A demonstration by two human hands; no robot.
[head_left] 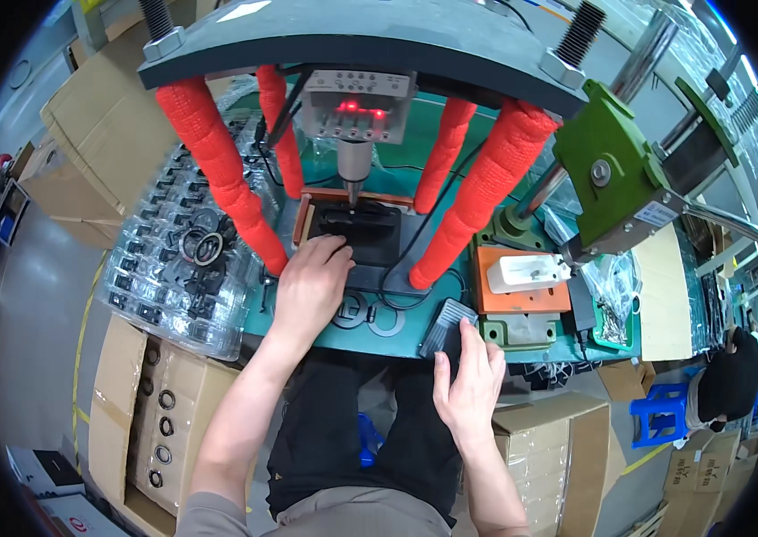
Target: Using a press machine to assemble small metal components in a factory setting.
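My left hand (312, 282) reaches under the press. Its fingers are bent and close together against the near left edge of a black part (361, 224) in the fixture; the fingertips are partly hidden. Just above that part stands the metal press tip (354, 170). At the table's front edge, my right hand (471, 385) has its thumb and fingers around the near end of a dark pedal-like block with a ridged grey top (443, 328). Between the hands lie a black round part (349, 310) and a pale ring (386, 322).
Red-wrapped posts (482, 192) frame the press. Clear trays of black parts (173, 259) lie left. A green hand press (616, 170) stands right, over an orange block (522, 282). Open cartons (119, 394) flank my legs. A person (728, 380) sits farther right.
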